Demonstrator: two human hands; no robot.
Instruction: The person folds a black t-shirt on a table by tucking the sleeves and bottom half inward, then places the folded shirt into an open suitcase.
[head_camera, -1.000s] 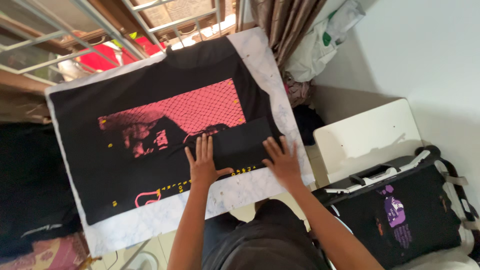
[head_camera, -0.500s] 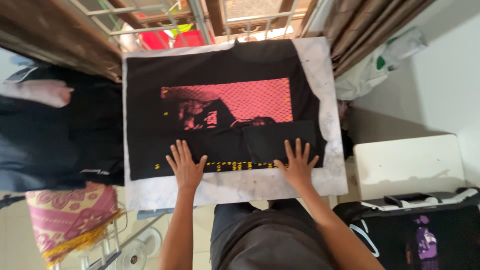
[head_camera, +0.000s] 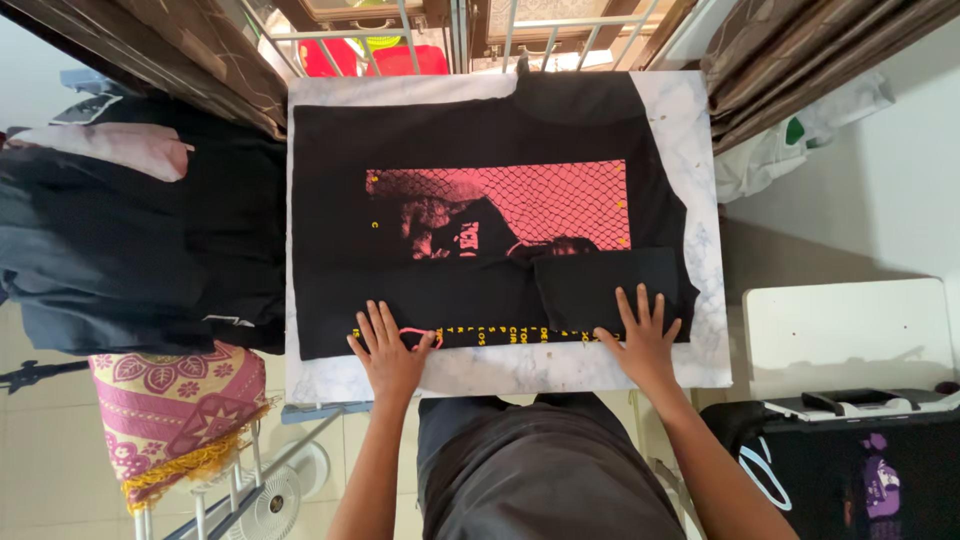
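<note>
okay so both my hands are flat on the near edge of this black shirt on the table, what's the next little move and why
Probably slide both palms outward along the hem to flatten it. The left hand and right hand lie open on the near edge of the black shirt, and the folded sleeve beside the right hand makes a raised layer on the marble-patterned board.

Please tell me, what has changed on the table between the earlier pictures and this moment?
The left hand and right hand slid apart along the near edge of the black T-shirt, both flat and grasping nothing. The shirt stayed spread on the marble-patterned table, its sleeve still folded in.
</note>
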